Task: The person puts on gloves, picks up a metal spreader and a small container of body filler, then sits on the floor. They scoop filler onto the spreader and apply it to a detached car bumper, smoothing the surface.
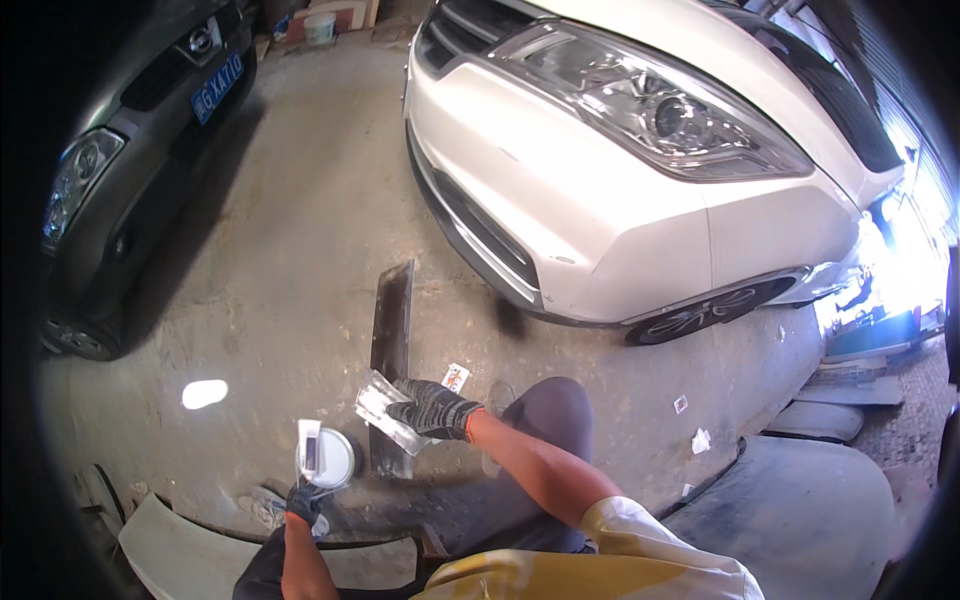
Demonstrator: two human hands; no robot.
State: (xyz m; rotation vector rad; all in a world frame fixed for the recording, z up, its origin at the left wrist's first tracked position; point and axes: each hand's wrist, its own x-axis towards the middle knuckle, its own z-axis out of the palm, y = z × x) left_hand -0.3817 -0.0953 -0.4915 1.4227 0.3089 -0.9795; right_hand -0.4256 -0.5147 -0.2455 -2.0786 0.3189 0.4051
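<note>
- Right hand gripped the plate over the strip from three o'clock, perhaps for steadiness.
- Left hand (hold unclear) sat at the tub's seven o'clock, by the tool, perhaps for reach.

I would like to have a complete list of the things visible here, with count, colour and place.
white car: 1, white, upper middle to right
dark car: 1, dark grey, upper left
bucket: 1, pale, top edge
board: 1, dark, on the floor, centre
plate: 1, pale silver, in the right hand
tub: 1, whitish, by the left hand
tool: 1, white, flat, at the tub
cards: 2, mostly white, floor right of the board
paper: 1 crumpled piece, white, floor at right
panels: several, greyish, lower right and lower left
shirt: 1, yellow and white, bottom
right hand: 1, dark-grey glove, centre
left hand: 1, dark glove, lower left
</note>
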